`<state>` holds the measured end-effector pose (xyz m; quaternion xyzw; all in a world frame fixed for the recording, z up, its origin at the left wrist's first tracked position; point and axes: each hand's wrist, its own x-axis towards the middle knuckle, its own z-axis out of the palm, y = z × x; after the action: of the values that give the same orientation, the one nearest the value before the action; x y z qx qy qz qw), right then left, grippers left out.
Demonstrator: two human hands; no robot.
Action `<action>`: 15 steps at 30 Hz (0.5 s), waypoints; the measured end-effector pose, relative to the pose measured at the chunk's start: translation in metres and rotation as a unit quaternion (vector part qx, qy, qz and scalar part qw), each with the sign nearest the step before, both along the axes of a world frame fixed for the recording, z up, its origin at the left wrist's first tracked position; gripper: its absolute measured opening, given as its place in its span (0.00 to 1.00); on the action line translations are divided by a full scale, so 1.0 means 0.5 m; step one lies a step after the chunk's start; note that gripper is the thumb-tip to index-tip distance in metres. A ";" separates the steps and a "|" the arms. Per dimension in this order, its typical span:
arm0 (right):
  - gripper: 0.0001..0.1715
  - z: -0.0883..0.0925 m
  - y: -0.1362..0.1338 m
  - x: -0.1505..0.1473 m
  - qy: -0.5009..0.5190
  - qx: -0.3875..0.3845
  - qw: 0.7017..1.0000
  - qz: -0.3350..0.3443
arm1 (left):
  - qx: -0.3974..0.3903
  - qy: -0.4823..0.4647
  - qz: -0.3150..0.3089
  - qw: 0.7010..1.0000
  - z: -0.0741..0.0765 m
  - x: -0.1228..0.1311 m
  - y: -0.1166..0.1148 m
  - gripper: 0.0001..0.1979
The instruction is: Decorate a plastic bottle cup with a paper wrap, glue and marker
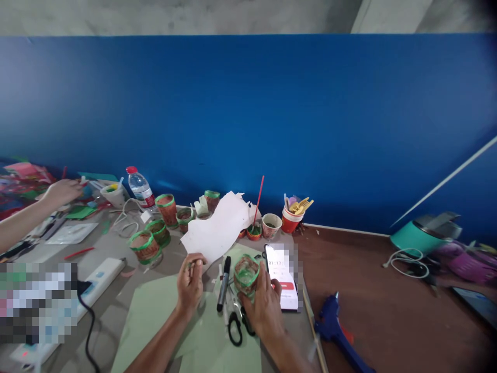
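Note:
My right hand [266,305] curls round a small clear cup [247,277] coated in brown, with a green band at its rim. My left hand [190,285] is closed, thumb against fingers, at the lower edge of a torn white paper sheet [217,228]; whether it grips the sheet or something tiny is hidden. Between my hands lie a black marker [224,285] and black-handled scissors [235,328], on pale green paper [155,316]. Just right of the cup, a phone [280,280] shows a timer.
Several green-rimmed brown cups [144,247] stand behind left, near a water bottle [140,187]. A red cup [292,220] holds plastic tools. A power strip [97,285] lies left, a blue glue gun [336,326] right. Another person's hand [64,191] reaches in at far left.

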<state>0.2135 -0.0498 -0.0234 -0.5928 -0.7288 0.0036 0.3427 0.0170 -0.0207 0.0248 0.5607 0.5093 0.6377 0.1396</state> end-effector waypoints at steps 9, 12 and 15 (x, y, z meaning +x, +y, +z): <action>0.48 -0.022 -0.011 -0.007 0.063 0.054 0.996 0.024 | -0.008 0.011 0.016 1.000 0.011 -0.002 0.000 0.11; 0.43 -0.003 -0.011 -0.005 0.041 0.059 0.997 0.003 | 0.000 0.007 0.008 1.000 0.015 -0.001 0.000 0.10; 0.31 0.034 -0.013 0.006 0.028 0.066 0.997 -0.015 | -0.001 -0.003 0.011 1.000 0.016 -0.002 0.000 0.09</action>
<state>0.2164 -0.0562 -0.0064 -0.5797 -0.7083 -0.0328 0.4015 0.0161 -0.0208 0.0330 0.5527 0.5156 0.6407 0.1348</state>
